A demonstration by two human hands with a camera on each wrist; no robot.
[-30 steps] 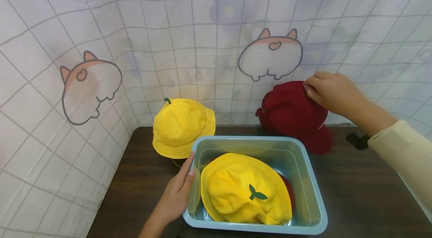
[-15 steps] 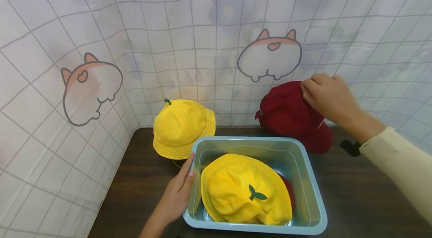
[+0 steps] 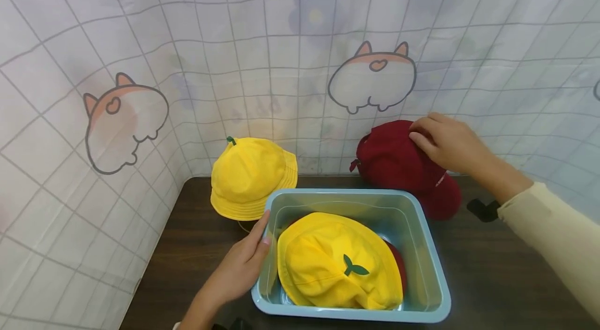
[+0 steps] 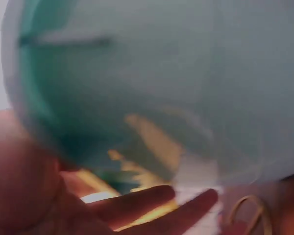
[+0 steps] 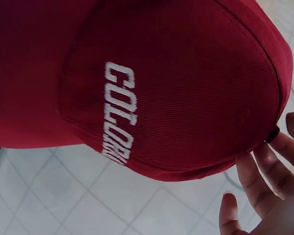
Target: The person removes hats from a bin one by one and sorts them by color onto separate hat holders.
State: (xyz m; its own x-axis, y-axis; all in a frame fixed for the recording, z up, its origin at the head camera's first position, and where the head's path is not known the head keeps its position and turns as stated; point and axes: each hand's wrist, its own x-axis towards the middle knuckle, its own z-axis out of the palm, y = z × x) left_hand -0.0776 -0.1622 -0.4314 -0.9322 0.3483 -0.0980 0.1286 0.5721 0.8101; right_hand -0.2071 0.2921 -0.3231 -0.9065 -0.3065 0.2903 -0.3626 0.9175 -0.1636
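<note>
My right hand pinches the crown of a dark red baseball cap at the back right. In the right wrist view the fingertips are at the cap's top button, and white embroidered letters show on its front. My left hand rests along the left outer side of a light blue plastic basin, fingers fairly straight against the rim. Inside the basin lies a crumpled yellow bucket hat with a green sprout. Part of something dark red shows beneath it. The left wrist view is blurred, with fingers below the basin wall.
Another yellow bucket hat with a green tip sits back left, behind the basin, with a thin gold loop below it. The dark wooden table meets a white gridded cloth at the back and left side.
The right hand and the red cap have moved slightly down and left. The left hand, the basin and the yellow hats stay nearly where they were.
</note>
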